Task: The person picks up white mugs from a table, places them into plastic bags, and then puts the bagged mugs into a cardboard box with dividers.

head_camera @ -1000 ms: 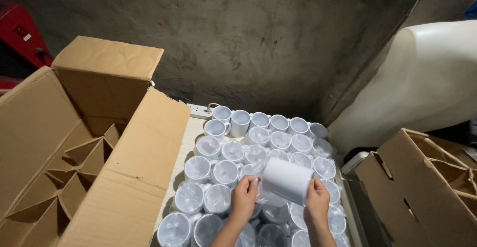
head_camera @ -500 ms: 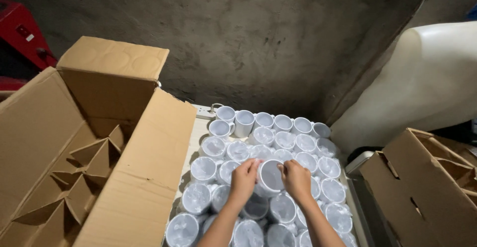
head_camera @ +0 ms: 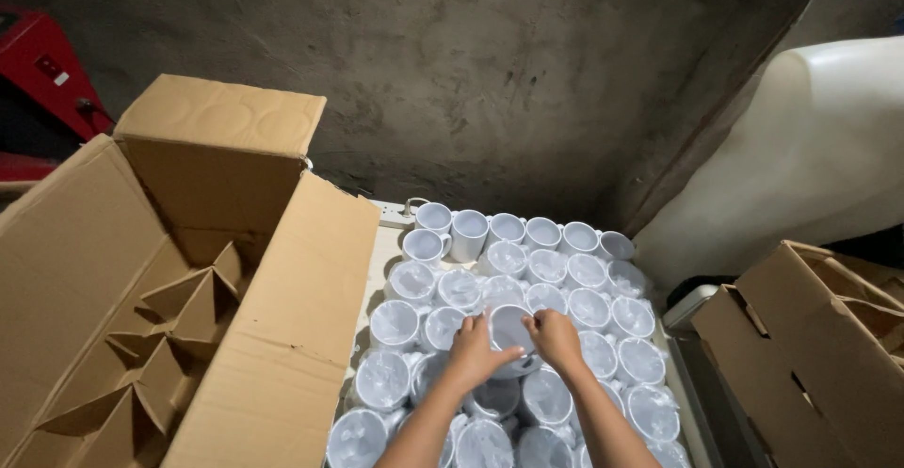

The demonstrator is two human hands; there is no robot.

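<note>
While both hands grip one white mug (head_camera: pixel 509 329) | left hand (head_camera: pixel 476 353), right hand (head_camera: pixel 557 338) fingers pinching its rim | two open boxes (head_camera: pixel 169 280)

Glossy white ceramic mugs (head_camera: pixel 508 327), many under thin crinkled clear plastic film, stand beside the matt brown corrugated cardboard box (head_camera: pixel 188 280). Behind the mugs, the concrete wall (head_camera: pixel 490 72) looks rough and mottled.
</note>
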